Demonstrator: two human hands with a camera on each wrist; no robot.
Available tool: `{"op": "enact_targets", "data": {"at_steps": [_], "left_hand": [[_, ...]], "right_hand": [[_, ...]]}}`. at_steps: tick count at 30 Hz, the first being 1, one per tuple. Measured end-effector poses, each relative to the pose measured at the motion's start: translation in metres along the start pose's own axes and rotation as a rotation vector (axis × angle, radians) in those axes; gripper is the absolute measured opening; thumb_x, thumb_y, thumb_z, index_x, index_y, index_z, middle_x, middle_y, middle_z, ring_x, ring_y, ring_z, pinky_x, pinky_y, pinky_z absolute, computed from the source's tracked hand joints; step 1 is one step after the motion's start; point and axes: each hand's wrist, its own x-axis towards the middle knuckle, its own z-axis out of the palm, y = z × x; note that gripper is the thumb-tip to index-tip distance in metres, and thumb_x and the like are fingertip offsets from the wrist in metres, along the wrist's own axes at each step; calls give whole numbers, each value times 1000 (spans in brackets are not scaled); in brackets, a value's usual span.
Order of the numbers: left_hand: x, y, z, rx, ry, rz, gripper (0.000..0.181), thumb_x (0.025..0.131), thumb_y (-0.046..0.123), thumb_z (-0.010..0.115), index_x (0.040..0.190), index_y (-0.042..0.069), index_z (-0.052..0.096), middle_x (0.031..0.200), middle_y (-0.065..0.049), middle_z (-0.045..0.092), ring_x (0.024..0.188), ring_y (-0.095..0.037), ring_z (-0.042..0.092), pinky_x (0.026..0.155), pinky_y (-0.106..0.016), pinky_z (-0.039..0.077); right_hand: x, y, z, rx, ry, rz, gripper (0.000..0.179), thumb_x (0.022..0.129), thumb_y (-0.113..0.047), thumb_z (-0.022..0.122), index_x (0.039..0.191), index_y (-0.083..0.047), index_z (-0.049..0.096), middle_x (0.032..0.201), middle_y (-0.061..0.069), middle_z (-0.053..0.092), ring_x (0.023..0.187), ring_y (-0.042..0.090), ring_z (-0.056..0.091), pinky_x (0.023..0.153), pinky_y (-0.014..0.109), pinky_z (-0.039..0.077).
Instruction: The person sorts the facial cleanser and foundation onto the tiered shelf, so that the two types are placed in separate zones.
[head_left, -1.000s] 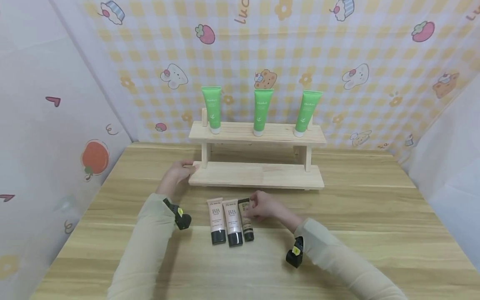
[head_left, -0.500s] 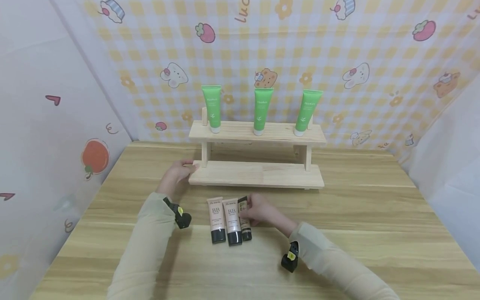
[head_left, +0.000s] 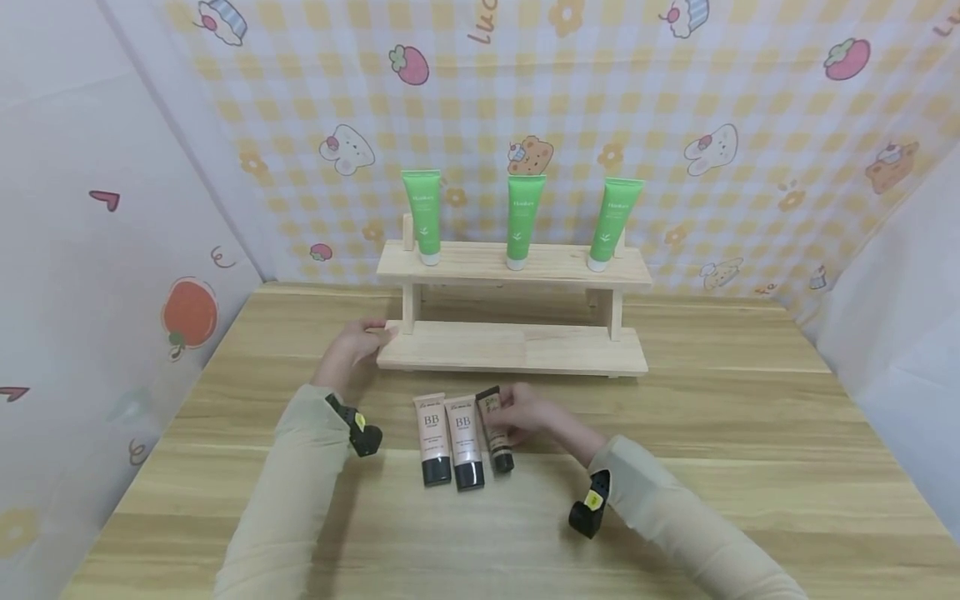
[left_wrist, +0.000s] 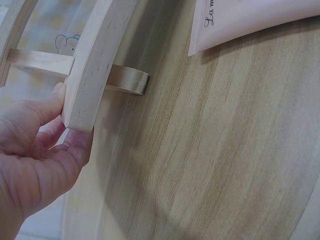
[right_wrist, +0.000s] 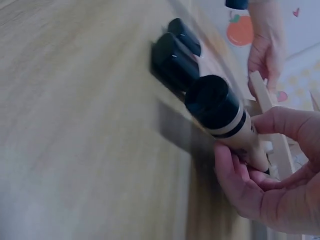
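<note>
Head camera: you are drawing a slim beige tube (head_left: 498, 441) away from its neighbours on the table (head_left: 712, 400), its black cap (right_wrist: 212, 102), close against the nearer BB tube (head_left: 464, 438) half a second ago, now swinging out to the right. The right wrist camera is showing that cap tilting up off the table, so the tube is apparently coming free of the row. Your right hand (head_left: 528, 412) is grasping it, thumb on one side and fingers curling round the other, parted by only the tube's thickness. Your left hand (head_left: 356, 340) is holding the left end of the wooden shelf (head_left: 465, 346), thumb above, fingers below, just as it was. A farther BB tube (head_left: 432, 433) is lying beyond the first, while three green tubes (head_left: 523, 221) are standing cap-down on the shelf's upper tier.
</note>
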Motion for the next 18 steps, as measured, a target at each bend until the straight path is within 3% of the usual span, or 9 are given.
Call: {"op": "enact_targets", "data": {"at_steps": [4, 11, 18], "left_hand": [[-1, 0, -1, -2, -1, 1, 53, 96, 25, 45, 141, 1, 29, 138, -25, 38, 123, -33, 44, 105, -38, 36], [-1, 1, -1, 5, -11, 19, 54, 96, 25, 45, 141, -1, 28, 139, -27, 37, 126, -35, 41, 107, -39, 34], [0, -1, -1, -23, -13, 20, 55, 96, 25, 45, 140, -2, 28, 138, -27, 38, 124, -33, 43, 106, -37, 36]], "right_hand": [[0, -4, -7, -32, -7, 8, 35, 80, -14, 64, 108, 6, 56, 87, 16, 63, 69, 19, 62, 62, 28, 56], [-3, -13, -16, 9, -72, 17, 48, 81, -17, 63, 121, 7, 50, 102, 17, 60, 80, 20, 61, 70, 30, 56], [-6, -24, -24, -16, -107, -60, 37, 84, -26, 62, 111, 1, 59, 99, 11, 62, 82, 17, 61, 75, 30, 54]]}}
